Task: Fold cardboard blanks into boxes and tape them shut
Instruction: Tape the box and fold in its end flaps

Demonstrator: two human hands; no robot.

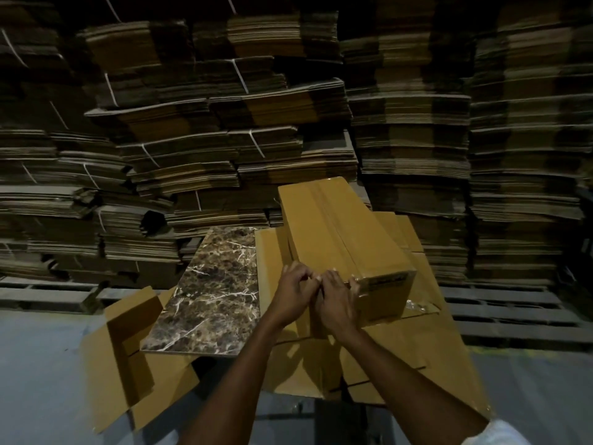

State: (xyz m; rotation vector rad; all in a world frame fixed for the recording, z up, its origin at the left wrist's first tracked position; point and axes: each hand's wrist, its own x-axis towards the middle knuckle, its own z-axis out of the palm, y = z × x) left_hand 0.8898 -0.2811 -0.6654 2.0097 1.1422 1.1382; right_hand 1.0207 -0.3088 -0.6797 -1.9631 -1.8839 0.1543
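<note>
The box (337, 232) lies on a pile of flat blanks (417, 348). Its long axis runs away from the person, leaning a little to the left, and its near end comes to the hands. Both hands are at this near end, on its left corner. The right hand (337, 303) is the nearer one: it lies against the box, and its fingers (353, 280) curl over the top edge of the end face and hold it. The left hand (293, 290) is just beside, its curled fingers touching those of the right hand. I judge that the coming move is to finish the tape (390, 285) on this end, so the work is to the right of the fingers, across the end face.

It is not clear whether the left fingers pinch something; the place between the hands is too small and dark. The far end of the box is blurred. What carries the pile is hidden. A marble-patterned slab (211, 293) lies to the left.
</note>
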